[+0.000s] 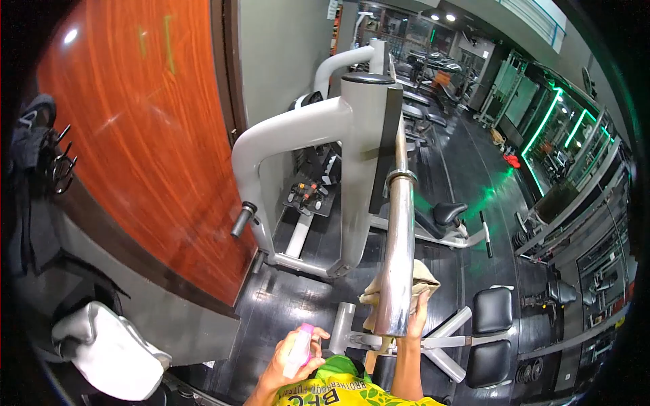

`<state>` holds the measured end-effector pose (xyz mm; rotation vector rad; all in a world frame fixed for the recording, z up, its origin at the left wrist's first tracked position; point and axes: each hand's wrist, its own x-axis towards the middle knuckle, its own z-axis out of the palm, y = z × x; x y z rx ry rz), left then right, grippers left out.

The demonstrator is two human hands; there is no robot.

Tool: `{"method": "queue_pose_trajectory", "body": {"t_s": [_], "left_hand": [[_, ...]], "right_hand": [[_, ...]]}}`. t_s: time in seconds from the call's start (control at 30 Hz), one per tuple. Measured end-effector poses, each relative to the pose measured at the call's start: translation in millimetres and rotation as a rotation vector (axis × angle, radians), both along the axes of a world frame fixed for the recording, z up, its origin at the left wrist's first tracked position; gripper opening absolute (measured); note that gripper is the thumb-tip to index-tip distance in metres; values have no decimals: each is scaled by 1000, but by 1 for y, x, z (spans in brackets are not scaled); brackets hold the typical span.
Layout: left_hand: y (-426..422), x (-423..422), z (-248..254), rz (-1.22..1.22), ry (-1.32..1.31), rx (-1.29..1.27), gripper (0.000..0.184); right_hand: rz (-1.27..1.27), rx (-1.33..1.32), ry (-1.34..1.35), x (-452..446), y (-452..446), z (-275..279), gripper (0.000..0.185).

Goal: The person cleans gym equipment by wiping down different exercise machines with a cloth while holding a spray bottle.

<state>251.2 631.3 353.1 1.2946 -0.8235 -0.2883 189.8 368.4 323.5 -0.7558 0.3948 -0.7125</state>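
Observation:
My left hand point(291, 362) is closed around a small pale bottle point(298, 350) with pink parts, low in the view, in front of my yellow and green shirt point(338, 391). To the right, my right hand point(418, 317) grips a beige cloth point(425, 272) and is partly hidden behind a chrome bar end point(396, 291). The cloth shows on both sides of the bar. Whether it touches the bar cannot be told. The bar runs up to a grey machine frame point(355, 169).
A brown wooden door point(135, 149) stands on the left, with a white bag or cloth point(115, 352) below it. Black padded seats point(492, 310) are at the lower right. A bench machine point(448, 214), racks point(575, 216) and green-lit mirrors lie farther off.

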Motion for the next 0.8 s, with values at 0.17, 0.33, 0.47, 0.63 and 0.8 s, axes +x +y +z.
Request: {"method": "queue_pose_trajectory", "body": {"t_s": [0.17, 0.33, 0.47, 0.63, 0.8], "left_hand": [[-2, -23, 8, 96, -114, -147, 42], [-1, -46, 21, 122, 6, -140, 40], [-1, -61, 28, 178, -22, -90, 38], [3, -79, 33, 179, 93, -44, 36], [6, -82, 38, 193, 60, 37, 33]], "right_hand": [[-170, -157, 40, -19, 6, 24, 52], [-51, -255, -96, -47, 9, 35, 50], [-52, -273, -55, -66, 15, 37, 50], [-76, -230, -15, -86, 19, 38, 50], [-91, -213, -3, -98, 26, 37, 51]]}}
